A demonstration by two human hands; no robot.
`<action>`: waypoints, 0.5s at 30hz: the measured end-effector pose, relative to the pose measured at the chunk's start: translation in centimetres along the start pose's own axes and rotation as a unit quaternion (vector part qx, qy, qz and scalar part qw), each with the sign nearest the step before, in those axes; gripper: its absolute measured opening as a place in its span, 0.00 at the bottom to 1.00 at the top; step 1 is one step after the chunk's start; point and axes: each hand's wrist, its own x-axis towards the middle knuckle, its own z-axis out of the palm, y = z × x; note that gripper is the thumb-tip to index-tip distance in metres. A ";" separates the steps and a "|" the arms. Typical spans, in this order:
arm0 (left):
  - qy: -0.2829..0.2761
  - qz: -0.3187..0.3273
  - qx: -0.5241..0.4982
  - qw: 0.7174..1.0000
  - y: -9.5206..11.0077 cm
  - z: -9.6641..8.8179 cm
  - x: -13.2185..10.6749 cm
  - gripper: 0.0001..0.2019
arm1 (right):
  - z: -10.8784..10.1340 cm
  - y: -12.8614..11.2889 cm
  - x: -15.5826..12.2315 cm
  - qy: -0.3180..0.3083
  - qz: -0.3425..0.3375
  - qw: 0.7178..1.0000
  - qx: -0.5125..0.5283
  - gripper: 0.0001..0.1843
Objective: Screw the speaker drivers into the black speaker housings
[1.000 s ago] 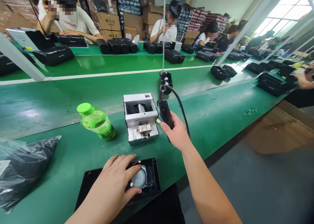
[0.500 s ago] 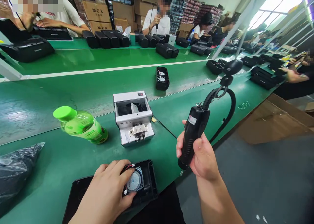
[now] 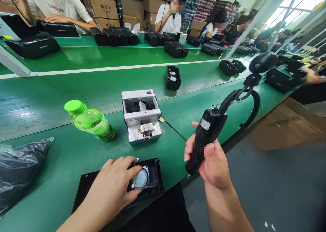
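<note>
My left hand (image 3: 115, 184) reaches over a black plastic speaker housing (image 3: 156, 177) at the table's front edge. Its thumb and fingers curl round a round silver speaker driver (image 3: 141, 179) inside that housing, and the palm hides the middle. A small white connector (image 3: 137, 159) shows by the fingertips. In my right hand (image 3: 210, 159) is a black electric screwdriver (image 3: 207, 133), gripped by its body. It tilts, with its bit end low near the table edge. A thick black cable and hanger (image 3: 252, 79) join its top.
Beyond the housing stands a white screw feeder (image 3: 142, 118). Left of it is a green bottle (image 3: 91, 121), then a dark plastic bag (image 3: 22, 171). Another open housing (image 3: 173, 78) lies farther back. A cardboard box (image 3: 287, 127) is at right. Co-workers sit across the belt.
The view has shifted slightly, so table things appear a little higher and farther right. Both hands keep their holds. The person across at far left has moved a hand.
</note>
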 end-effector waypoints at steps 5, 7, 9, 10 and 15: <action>-0.014 -0.009 -0.001 1.000 -0.1 0.1 0.1 0.22 | 0.1 -0.5 -0.4 -0.003 -0.003 1.000 0.006 0.30; -0.018 -0.008 -0.001 1.000 -0.1 0.0 0.2 0.23 | 0.1 -0.7 -0.5 -0.002 -0.005 1.000 0.007 0.30; -0.016 -0.006 -0.001 1.000 -0.2 0.1 0.2 0.23 | 0.0 -0.8 -0.6 0.000 -0.010 1.000 0.004 0.30; -0.014 -0.004 0.000 1.000 -0.2 0.1 0.2 0.23 | 0.0 -0.9 -0.6 0.000 -0.012 1.000 0.001 0.30; -0.004 0.005 -0.001 1.000 -0.4 0.3 0.1 0.23 | -0.2 -0.6 -0.8 -0.004 -0.012 1.000 -0.013 0.31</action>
